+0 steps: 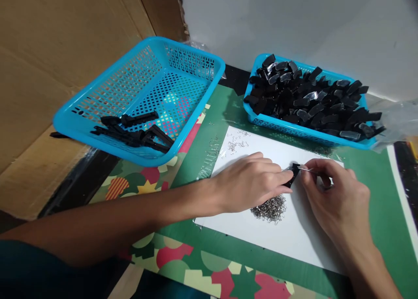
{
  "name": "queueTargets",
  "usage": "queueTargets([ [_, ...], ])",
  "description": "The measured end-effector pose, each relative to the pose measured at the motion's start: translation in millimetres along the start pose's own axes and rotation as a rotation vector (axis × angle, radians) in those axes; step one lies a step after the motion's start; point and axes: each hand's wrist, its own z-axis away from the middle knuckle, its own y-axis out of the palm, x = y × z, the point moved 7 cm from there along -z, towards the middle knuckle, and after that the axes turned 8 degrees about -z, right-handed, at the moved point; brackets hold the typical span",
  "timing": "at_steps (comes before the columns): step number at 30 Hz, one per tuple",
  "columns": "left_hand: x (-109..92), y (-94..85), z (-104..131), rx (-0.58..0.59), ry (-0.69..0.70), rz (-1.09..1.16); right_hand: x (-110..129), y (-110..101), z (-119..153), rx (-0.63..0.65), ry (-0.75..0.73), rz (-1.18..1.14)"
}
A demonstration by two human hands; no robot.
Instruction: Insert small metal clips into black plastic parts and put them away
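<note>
My left hand [251, 183] is closed, pinching a small black plastic part [291, 179] between thumb and fingers above a white sheet [307, 229]. In my right hand [336, 194], also closed, is a thin silvery metal tool [308, 170]. Its tip meets the top end of the black part, and the fingers cover most of the rest. Below my left hand lies a pile of small metal pieces [269, 208], partly hidden by that hand. Some fine wire-like bits [237, 143] are scattered on the sheet's far left corner.
At the left, a blue basket [202, 111] holds several long black parts [137, 131]. Another blue basket [277, 122] at the back right is heaped with black pieces [307, 98]. A cardboard wall [58, 42] borders the left side. Green patterned covering [192, 172] lies under the sheet.
</note>
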Motion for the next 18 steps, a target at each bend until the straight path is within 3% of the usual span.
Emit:
queueTargets([
  [18,0.3,-1.8,0.8,-0.042,0.010,-0.006,2.2,2.4,2.4,-0.067,-0.038,-0.004],
])
